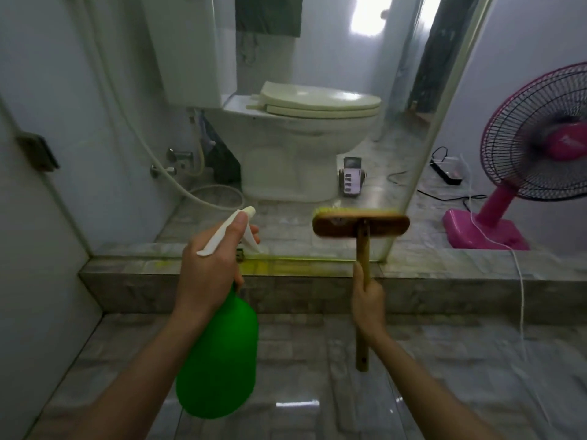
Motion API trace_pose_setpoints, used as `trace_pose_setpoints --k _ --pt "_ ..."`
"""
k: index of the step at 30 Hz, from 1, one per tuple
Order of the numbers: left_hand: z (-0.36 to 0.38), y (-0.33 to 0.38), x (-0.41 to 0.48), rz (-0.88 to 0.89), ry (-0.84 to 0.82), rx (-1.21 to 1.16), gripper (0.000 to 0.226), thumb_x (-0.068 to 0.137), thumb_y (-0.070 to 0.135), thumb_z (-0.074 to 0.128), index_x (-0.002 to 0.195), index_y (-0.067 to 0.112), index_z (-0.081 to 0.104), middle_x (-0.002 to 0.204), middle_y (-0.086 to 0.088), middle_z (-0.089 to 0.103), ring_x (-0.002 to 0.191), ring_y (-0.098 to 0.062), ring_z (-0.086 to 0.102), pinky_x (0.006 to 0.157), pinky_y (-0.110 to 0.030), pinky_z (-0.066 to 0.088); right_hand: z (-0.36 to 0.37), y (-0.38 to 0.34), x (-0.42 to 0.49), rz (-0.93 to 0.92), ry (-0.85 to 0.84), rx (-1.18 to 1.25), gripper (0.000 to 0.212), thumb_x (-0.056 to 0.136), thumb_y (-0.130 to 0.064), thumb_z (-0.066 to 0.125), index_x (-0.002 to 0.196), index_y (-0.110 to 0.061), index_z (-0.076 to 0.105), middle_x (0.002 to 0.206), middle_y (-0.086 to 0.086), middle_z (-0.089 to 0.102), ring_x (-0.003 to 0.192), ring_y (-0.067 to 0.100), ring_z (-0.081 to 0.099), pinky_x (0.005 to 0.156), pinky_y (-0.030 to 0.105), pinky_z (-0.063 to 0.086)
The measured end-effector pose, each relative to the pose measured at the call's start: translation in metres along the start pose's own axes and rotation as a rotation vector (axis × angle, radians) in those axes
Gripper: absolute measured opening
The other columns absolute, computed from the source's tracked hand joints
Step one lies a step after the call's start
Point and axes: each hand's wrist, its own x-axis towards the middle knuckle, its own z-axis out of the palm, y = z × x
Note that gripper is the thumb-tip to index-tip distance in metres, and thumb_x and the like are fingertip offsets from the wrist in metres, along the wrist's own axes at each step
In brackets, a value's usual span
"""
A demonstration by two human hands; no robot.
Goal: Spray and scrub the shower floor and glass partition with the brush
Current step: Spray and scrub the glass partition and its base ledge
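My left hand point(209, 265) grips the neck of a green spray bottle point(219, 360) with a white trigger head, its nozzle aimed at the low part of the glass partition point(333, 173). My right hand point(368, 303) holds the wooden handle of a scrub brush point(360, 222). The brush head lies flat against the glass near its lower right edge, bristles toward the pane. Yellowish residue marks the raised tiled kerb point(286, 268) under the glass. The wet grey shower floor point(317, 376) lies below my arms.
Behind the glass stand a white toilet point(305, 138), a shower hose point(165, 173) with wall valves, and a phone on a stand point(352, 177). To the right, past the glass edge, are a pink fan point(540, 160), a power strip point(446, 174) and a hanging white cord point(521, 296).
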Motion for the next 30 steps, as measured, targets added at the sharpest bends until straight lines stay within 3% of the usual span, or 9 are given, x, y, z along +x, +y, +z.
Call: trace_pose_setpoints --k 5,9,13,15,18,22,27,30 --pt "0.009 -0.004 -0.002 -0.025 -0.04 -0.03 0.041 0.103 0.041 0.053 0.07 0.051 0.075 0.09 0.008 0.079 0.041 -0.022 0.053 0.04 -0.024 0.044 0.001 -0.101 0.058 -0.192 0.131 -0.012 0.051 0.097 -0.052 0.035 0.056 -0.02 0.036 0.047 -0.004 0.032 0.04 0.012 0.031 0.038 0.024 0.023" --pt "0.01 -0.008 -0.004 -0.021 -0.041 -0.048 0.038 0.104 0.037 0.052 0.074 0.04 0.074 0.09 0.005 0.079 0.036 -0.02 0.05 0.038 -0.025 0.043 -0.002 -0.036 0.027 -0.097 0.075 -0.014 0.047 0.097 -0.046 0.038 0.059 -0.018 0.042 0.049 -0.003 0.037 0.039 0.007 0.034 0.038 0.021 0.027" --pt "0.005 -0.013 -0.004 -0.013 -0.033 -0.028 0.03 0.103 0.037 0.051 0.084 0.038 0.075 0.088 0.008 0.079 0.035 -0.022 0.047 0.038 -0.022 0.041 -0.009 0.052 -0.029 0.138 -0.072 -0.063 0.049 0.083 -0.057 0.041 0.055 -0.018 0.044 0.042 -0.008 0.036 0.037 0.009 0.034 0.041 0.024 0.027" --pt "0.0 -0.016 -0.003 -0.016 -0.02 -0.012 0.027 0.103 0.037 0.052 0.09 0.037 0.075 0.089 0.005 0.079 0.036 -0.025 0.047 0.038 -0.022 0.041 -0.009 0.051 -0.028 0.128 -0.078 -0.083 0.05 0.084 -0.058 0.04 0.054 -0.018 0.044 0.043 -0.007 0.036 0.038 0.011 0.034 0.039 0.022 0.026" --pt "-0.004 -0.023 -0.002 -0.02 -0.01 -0.012 0.024 0.104 0.035 0.052 0.098 0.035 0.076 0.095 -0.001 0.079 0.05 -0.042 0.056 0.036 -0.023 0.042 -0.004 -0.008 0.008 -0.021 0.006 0.0 0.049 0.095 -0.048 0.039 0.058 -0.016 0.044 0.047 -0.003 0.036 0.038 0.01 0.033 0.038 0.021 0.026" --pt "-0.003 -0.032 0.002 -0.061 0.006 0.014 0.032 0.105 0.031 0.051 0.114 0.014 0.076 0.099 -0.005 0.078 0.038 -0.011 0.054 0.035 -0.02 0.04 0.001 -0.079 0.055 -0.141 0.153 0.069 0.051 0.097 -0.05 0.035 0.056 -0.019 0.036 0.047 -0.001 0.032 0.038 0.011 0.031 0.036 0.021 0.024" --pt "-0.003 -0.035 0.002 -0.035 -0.003 0.002 0.026 0.105 0.037 0.052 0.103 0.029 0.076 0.096 -0.001 0.079 0.044 -0.027 0.056 0.038 -0.021 0.042 0.005 0.017 0.018 -0.065 0.053 0.02 0.057 0.085 -0.068 0.038 0.06 -0.017 0.041 0.048 -0.001 0.034 0.04 0.013 0.032 0.041 0.026 0.025" --pt "-0.008 -0.036 0.002 -0.041 0.006 0.024 0.03 0.106 0.036 0.05 0.104 0.023 0.077 0.097 0.001 0.078 0.038 -0.021 0.052 0.038 -0.021 0.042 0.006 0.056 -0.013 0.043 -0.046 -0.094 0.059 0.08 -0.073 0.037 0.057 -0.019 0.041 0.047 -0.003 0.036 0.04 0.01 0.035 0.044 0.029 0.028"
